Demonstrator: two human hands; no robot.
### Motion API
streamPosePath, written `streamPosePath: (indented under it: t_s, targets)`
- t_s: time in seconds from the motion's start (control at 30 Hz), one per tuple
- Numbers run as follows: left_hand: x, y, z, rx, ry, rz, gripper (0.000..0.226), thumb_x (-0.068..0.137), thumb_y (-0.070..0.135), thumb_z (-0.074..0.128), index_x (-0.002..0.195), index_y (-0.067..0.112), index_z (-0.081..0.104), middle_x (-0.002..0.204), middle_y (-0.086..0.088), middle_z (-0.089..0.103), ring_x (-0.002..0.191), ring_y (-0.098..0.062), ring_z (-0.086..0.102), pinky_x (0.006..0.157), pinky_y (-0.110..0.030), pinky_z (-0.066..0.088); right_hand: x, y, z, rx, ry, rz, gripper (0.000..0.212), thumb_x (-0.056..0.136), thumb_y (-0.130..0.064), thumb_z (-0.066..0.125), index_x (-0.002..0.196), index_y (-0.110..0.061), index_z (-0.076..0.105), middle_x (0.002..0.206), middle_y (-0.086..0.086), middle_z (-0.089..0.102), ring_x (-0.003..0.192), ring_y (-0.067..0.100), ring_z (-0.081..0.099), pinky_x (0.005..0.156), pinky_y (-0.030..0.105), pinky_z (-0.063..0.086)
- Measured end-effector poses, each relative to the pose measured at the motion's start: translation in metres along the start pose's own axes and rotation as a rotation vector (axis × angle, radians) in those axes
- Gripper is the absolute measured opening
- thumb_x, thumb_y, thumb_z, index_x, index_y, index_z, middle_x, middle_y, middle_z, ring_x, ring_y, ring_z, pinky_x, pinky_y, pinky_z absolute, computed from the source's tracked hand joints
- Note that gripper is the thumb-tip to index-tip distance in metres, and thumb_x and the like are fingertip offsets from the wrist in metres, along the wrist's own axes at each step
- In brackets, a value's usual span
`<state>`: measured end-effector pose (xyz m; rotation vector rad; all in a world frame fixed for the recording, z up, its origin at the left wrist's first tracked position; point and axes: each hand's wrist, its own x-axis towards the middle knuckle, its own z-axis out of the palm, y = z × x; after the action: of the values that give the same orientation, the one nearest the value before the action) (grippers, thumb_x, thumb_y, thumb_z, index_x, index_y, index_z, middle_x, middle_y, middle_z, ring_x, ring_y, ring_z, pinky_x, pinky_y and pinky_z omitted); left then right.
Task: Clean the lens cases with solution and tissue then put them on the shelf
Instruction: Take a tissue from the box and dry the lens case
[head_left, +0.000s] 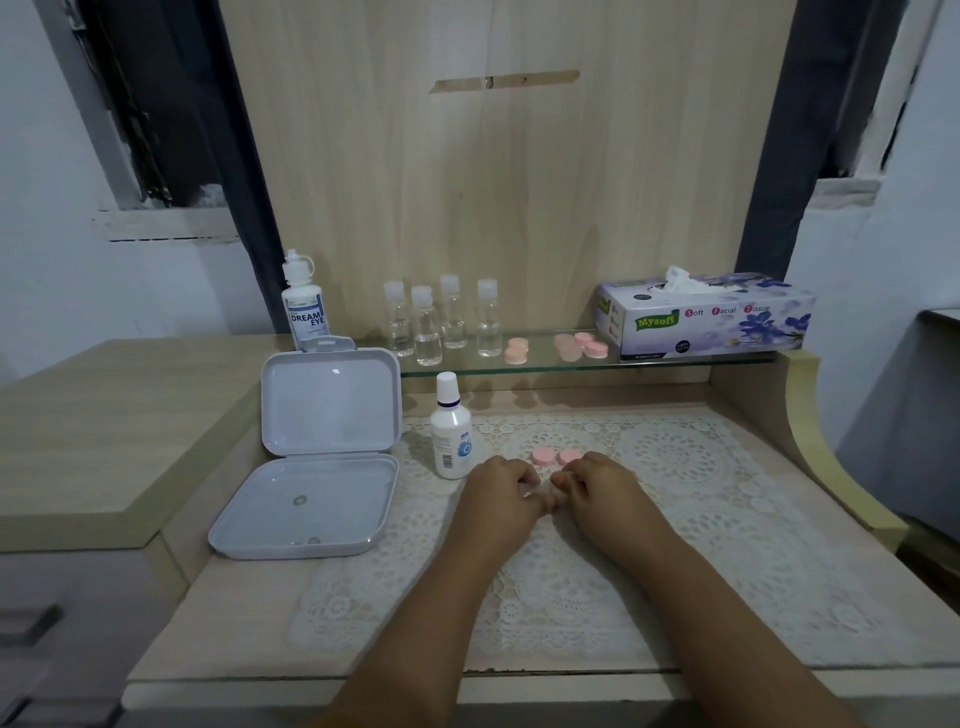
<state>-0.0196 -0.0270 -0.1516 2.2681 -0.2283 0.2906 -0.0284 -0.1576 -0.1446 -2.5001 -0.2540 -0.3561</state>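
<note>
My left hand (501, 491) and my right hand (597, 486) meet over the lace mat (701, 493), fingers curled inward. Between their fingertips they pinch a small clear lens case (529, 494), mostly hidden and hard to make out. Two pink caps (556, 456) lie on the mat just beyond my fingers. A white solution bottle (451, 431) with its cap on stands upright left of my left hand. On the glass shelf (545, 366) behind lie several pink lens cases (582, 345) and a floral tissue box (711, 317) with a tissue sticking out.
An open grey plastic box (322, 452) sits at the left with its lid upright. A Dream Eye bottle (304, 301) and several clear vials (441, 322) stand on the shelf. A wooden back panel rises behind, and a curved side panel (810, 415) bounds the right.
</note>
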Motion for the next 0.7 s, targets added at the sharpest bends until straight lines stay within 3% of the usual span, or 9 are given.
streamPosePath:
  t_s: [0.13, 0.2, 0.33, 0.47, 0.7]
  targets:
    - [0.0, -0.003, 0.0, -0.006, -0.012, 0.013, 0.012, 0.079, 0.025, 0.072, 0.08, 0.015, 0.066, 0.073, 0.007, 0.054, 0.062, -0.005, 0.049, 0.054, -0.014, 0.034, 0.0, 0.003, -0.006, 0.258, -0.023, 0.124, 0.025, 0.098, -0.016, 0.048, 0.076, -0.013, 0.061, 0.077, -0.002, 0.058, 0.075, 0.014, 0.055, 0.057, 0.016, 0.034]
    - [0.001, -0.003, 0.0, -0.022, -0.009, 0.022, 0.012, 0.079, 0.021, 0.073, 0.086, 0.013, 0.068, 0.077, 0.008, 0.055, 0.07, -0.008, 0.052, 0.058, -0.013, 0.036, -0.001, 0.004, -0.01, 0.466, 0.075, 0.212, 0.024, 0.099, -0.021, 0.049, 0.077, -0.02, 0.061, 0.076, -0.007, 0.06, 0.073, 0.007, 0.056, 0.056, 0.012, 0.035]
    - [0.002, -0.005, 0.0, -0.023, 0.006, 0.027, 0.027, 0.079, 0.026, 0.074, 0.103, 0.014, 0.068, 0.09, 0.009, 0.054, 0.079, -0.004, 0.051, 0.065, -0.009, 0.035, -0.004, 0.005, -0.01, 0.554, 0.219, 0.263, 0.016, 0.094, -0.011, 0.051, 0.098, -0.018, 0.065, 0.093, -0.008, 0.064, 0.085, 0.003, 0.058, 0.058, 0.005, 0.039]
    - [0.002, -0.009, 0.001, -0.053, 0.013, 0.005, 0.035, 0.077, 0.027, 0.076, 0.108, 0.015, 0.066, 0.1, 0.007, 0.056, 0.084, -0.002, 0.05, 0.066, -0.008, 0.035, -0.003, 0.005, -0.01, 0.562, 0.189, 0.225, 0.022, 0.091, -0.005, 0.055, 0.092, -0.026, 0.063, 0.087, -0.012, 0.064, 0.08, -0.003, 0.059, 0.056, -0.001, 0.039]
    - [0.003, -0.007, -0.001, -0.142, -0.011, -0.024, 0.051, 0.07, 0.019, 0.082, 0.117, 0.011, 0.063, 0.104, 0.008, 0.055, 0.096, -0.004, 0.054, 0.081, -0.013, 0.041, -0.001, 0.01, -0.007, 0.567, 0.189, 0.223, 0.015, 0.091, -0.013, 0.059, 0.09, -0.025, 0.066, 0.084, -0.01, 0.069, 0.079, 0.002, 0.064, 0.064, 0.014, 0.045]
